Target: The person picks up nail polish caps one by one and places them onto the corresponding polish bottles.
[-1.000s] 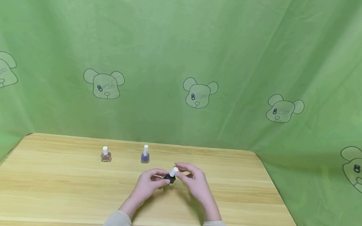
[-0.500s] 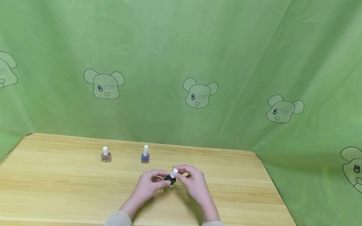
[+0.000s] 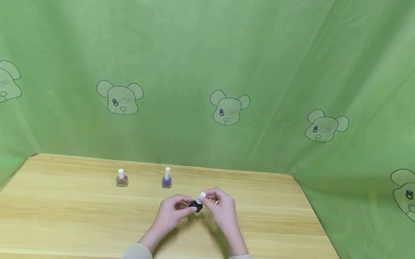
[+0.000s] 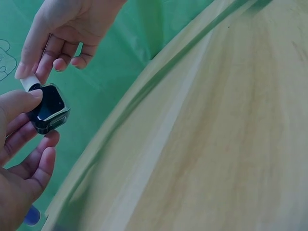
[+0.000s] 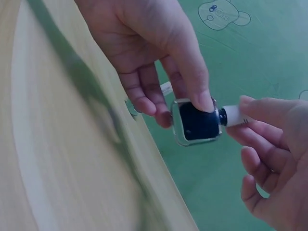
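Note:
A bottle of black nail polish with a white cap is held tilted over the table. My left hand grips the glass body between thumb and fingers. The cap is pinched by the thumb and fingers of my right hand. In the right wrist view a dark band of the neck shows between the cap and the glass. The left wrist view has the bottle between both hands, the thumb lying across its dark face.
Farther back on the wooden table stand a purple nail polish bottle and, left of it, a brownish-pink one, both white-capped. A green curtain printed with bear heads encloses the table's back and sides.
The bottle and right hand have shifted very slightly right, and the cap leans a little more to the right. Both hands keep their hold; the two other bottles stay put.

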Demonstrator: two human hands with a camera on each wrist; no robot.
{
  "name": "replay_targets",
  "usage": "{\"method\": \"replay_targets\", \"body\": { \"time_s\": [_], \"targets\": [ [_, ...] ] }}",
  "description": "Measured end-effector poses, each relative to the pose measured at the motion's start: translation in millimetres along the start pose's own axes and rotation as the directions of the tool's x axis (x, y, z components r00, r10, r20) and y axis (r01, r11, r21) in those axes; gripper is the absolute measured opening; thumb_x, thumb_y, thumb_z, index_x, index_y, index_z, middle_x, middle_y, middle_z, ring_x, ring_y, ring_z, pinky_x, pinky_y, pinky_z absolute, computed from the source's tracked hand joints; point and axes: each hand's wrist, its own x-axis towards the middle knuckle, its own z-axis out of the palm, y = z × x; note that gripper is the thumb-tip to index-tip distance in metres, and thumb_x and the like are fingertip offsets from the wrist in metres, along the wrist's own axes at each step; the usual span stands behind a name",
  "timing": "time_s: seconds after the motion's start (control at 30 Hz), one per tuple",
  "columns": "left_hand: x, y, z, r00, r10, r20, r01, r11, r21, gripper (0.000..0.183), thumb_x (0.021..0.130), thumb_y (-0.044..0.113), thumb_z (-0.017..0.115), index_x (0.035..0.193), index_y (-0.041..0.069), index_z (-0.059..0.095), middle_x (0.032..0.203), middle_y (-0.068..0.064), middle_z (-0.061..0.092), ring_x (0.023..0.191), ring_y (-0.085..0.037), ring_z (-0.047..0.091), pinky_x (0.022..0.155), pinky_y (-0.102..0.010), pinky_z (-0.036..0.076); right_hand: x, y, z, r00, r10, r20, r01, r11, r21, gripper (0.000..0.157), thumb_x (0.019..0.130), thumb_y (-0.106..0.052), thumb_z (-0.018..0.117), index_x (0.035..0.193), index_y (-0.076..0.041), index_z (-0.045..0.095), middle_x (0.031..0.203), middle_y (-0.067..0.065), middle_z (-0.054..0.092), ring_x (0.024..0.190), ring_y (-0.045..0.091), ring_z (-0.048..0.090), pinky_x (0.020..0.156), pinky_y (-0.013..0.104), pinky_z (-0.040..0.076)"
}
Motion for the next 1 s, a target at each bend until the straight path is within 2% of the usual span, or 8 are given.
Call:
{"method": "replay_targets", "body": {
  "time_s": [0.2,0.3,0.43,0.57,0.63,0.73,0.9,1.0],
  "targets": [
    [0.9,-0.5,4.7,0.999,0.002,-0.037,-0.001,1.0,0.019,0.026,0.08,0.011,0.078,0.103,0.002,0.072,0.101,-0.017,0.07,0.082,-0.018,0.068,0.071,-0.014,0.054,-0.3,-1.7,4.1,0.998,0.028,-0.05,-0.027,1.0,0.012,0.017,0.078,-0.015,0.08,0.087,-0.005,0.069,0.079,0.007,0.07,0.068,0.007,0.052,0.063,0.017,0.044],
    [-1.4,8.4,4.9,0.999,0.0,-0.036,0.001,1.0,0.019,0.026,0.081,0.007,0.077,0.104,-0.002,0.071,0.102,-0.021,0.069,0.083,-0.026,0.068,0.07,-0.013,0.053,-0.3,-0.7,4.0,0.999,0.025,-0.034,-0.024,1.0,0.019,0.018,0.08,-0.016,0.079,0.091,-0.006,0.069,0.082,0.006,0.069,0.073,0.008,0.054,0.066,0.018,0.045],
    [-9.1,31.0,1.7,1.0,-0.003,-0.013,0.003,1.0,0.002,0.027,0.083,0.005,0.074,0.106,-0.007,0.068,0.104,-0.025,0.067,0.086,-0.033,0.068,0.07,-0.013,0.053,-0.3,1.8,0.9,0.999,-0.008,0.052,0.006,0.999,0.051,0.028,0.086,-0.019,0.074,0.111,-0.008,0.068,0.1,0.007,0.072,0.088,0.012,0.06,0.071,0.019,0.046],
    [-13.0,40.5,-0.9,1.0,-0.004,0.009,0.004,1.0,-0.028,0.027,0.085,0.004,0.072,0.109,-0.008,0.067,0.106,-0.027,0.065,0.089,-0.035,0.068,0.069,-0.014,0.054,0.3,4.7,-4.0,0.979,-0.05,0.197,0.031,0.995,0.095,0.039,0.092,-0.021,0.066,0.129,-0.009,0.061,0.119,0.009,0.07,0.106,0.022,0.062,0.079,0.021,0.048],
    [-12.4,39.2,-1.2,1.0,-0.002,0.018,0.003,0.999,-0.033,0.027,0.086,0.004,0.071,0.109,-0.008,0.067,0.107,-0.027,0.065,0.09,-0.035,0.068,0.069,-0.014,0.055,0.5,6.4,-5.4,0.968,-0.07,0.241,0.047,0.994,0.101,0.037,0.094,-0.022,0.063,0.129,-0.009,0.061,0.122,0.009,0.069,0.11,0.025,0.063,0.085,0.023,0.049],
    [-10.3,34.9,-0.6,1.0,-0.003,0.025,0.003,1.0,-0.014,0.027,0.086,0.005,0.07,0.11,-0.008,0.067,0.107,-0.026,0.065,0.092,-0.035,0.068,0.07,-0.014,0.055,1.0,7.2,-5.8,0.967,-0.087,0.241,0.067,0.994,0.089,0.032,0.094,-0.021,0.063,0.124,-0.01,0.064,0.117,0.008,0.071,0.108,0.023,0.065,0.088,0.026,0.049],
    [-3.5,14.0,3.0,1.0,0.004,0.02,-0.004,1.0,0.0,0.027,0.086,0.005,0.071,0.11,-0.005,0.067,0.107,-0.025,0.066,0.091,-0.036,0.068,0.069,-0.014,0.054,1.2,4.6,-4.8,0.985,-0.039,0.166,0.033,0.999,0.044,0.025,0.088,-0.019,0.07,0.112,-0.012,0.07,0.105,0.004,0.075,0.097,0.013,0.065,0.084,0.027,0.048],
    [-1.0,4.5,4.4,1.0,0.011,0.011,-0.011,1.0,-0.003,0.027,0.084,0.008,0.073,0.109,-0.003,0.068,0.106,-0.022,0.067,0.09,-0.032,0.069,0.071,-0.014,0.055,1.4,3.8,-2.6,0.995,-0.019,0.095,0.018,1.0,0.018,0.019,0.084,-0.018,0.075,0.102,-0.012,0.073,0.094,0.003,0.075,0.088,0.008,0.063,0.078,0.024,0.045]
  ]
}}
